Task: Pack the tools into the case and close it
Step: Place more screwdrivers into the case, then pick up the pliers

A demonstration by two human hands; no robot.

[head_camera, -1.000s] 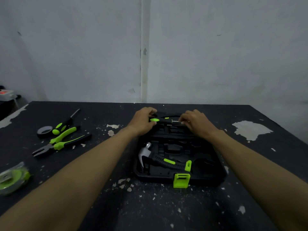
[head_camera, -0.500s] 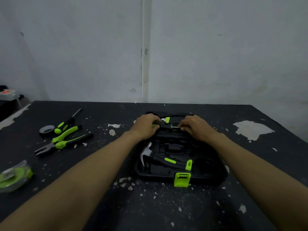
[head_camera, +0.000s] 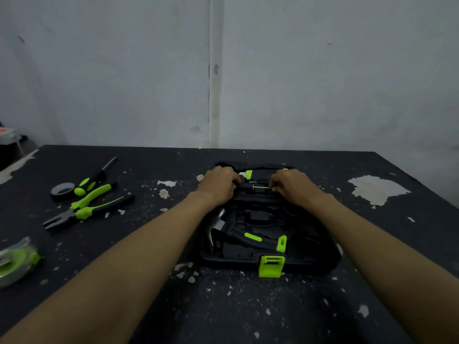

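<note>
The open black tool case (head_camera: 318, 263) lies at the table's middle, a green latch (head_camera: 271, 266) on its near rim. A hammer (head_camera: 248, 238) with a black and green grip lies in the near compartment. At the case's far part, my left hand (head_camera: 218, 186) grips the handle of a small screwdriver (head_camera: 250, 187), and my right hand (head_camera: 291, 186) pinches its thin metal shaft. The screwdriver lies level, low over the far slots. Left of the case lie green-handled pliers (head_camera: 89, 209), another screwdriver (head_camera: 94, 178) and a roll of black tape (head_camera: 62, 189).
A green tape measure (head_camera: 15, 261) sits at the table's near left edge. The dark tabletop (head_camera: 223, 306) is chipped and strewn with paint flakes, with a large bare patch (head_camera: 377, 189) at the right. A grey wall stands behind the table.
Both hands have lowered the small screwdriver from above the case down onto its far slots. The handle's green end is now covered by my left hand.
</note>
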